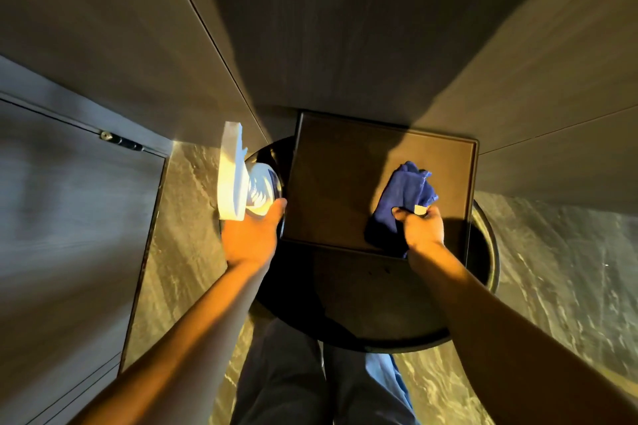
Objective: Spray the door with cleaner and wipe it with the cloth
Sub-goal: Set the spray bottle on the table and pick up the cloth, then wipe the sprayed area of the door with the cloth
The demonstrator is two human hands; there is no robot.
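My left hand [252, 235] grips a spray bottle [238, 179] with a white trigger head, held over the left rim of a round black table [483, 269]. My right hand [423, 228] is closed around a crumpled blue cloth [404, 197] above a square brown tray [345, 183] on that table. A grey wood-grain door [69, 235] with a metal hinge [121, 141] stands at the left. Neither hand touches the door.
Wood-panelled walls [345, 28] rise straight ahead and to the right, close behind the table. The floor [186, 217] is pale marbled stone. My legs in grey trousers [286, 383] show below the table's near edge.
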